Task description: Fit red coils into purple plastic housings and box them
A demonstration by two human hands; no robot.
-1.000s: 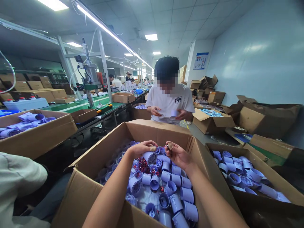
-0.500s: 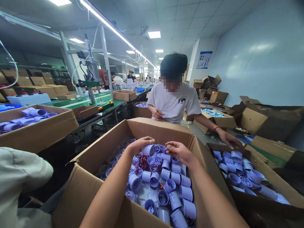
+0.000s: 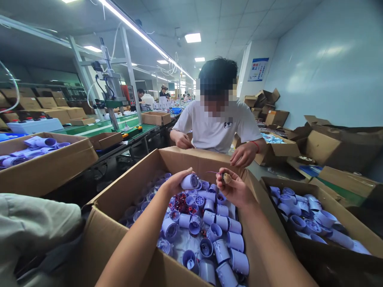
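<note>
Over a brown cardboard box (image 3: 119,229), the left hand (image 3: 177,182) is gripping a lavender plastic cup (image 3: 188,182), its long axis running nearly sideways, ribbed end facing right. The right hand (image 3: 235,187) is pinching a small dark wired part (image 3: 223,176).

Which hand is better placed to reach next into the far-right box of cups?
Likely the right hand: nearer that box, though its fingers hold a small dark part; the left hand holds a cup.

Pale purple plastic cup (image 3: 188,182) is tipped sideways, its ribbed end facing roughly 3 o'clock. Little dark part (image 3: 223,176) is just off at the cup's 3 o'clock, thin purple wire (image 3: 212,172) poking toward 9.
</note>
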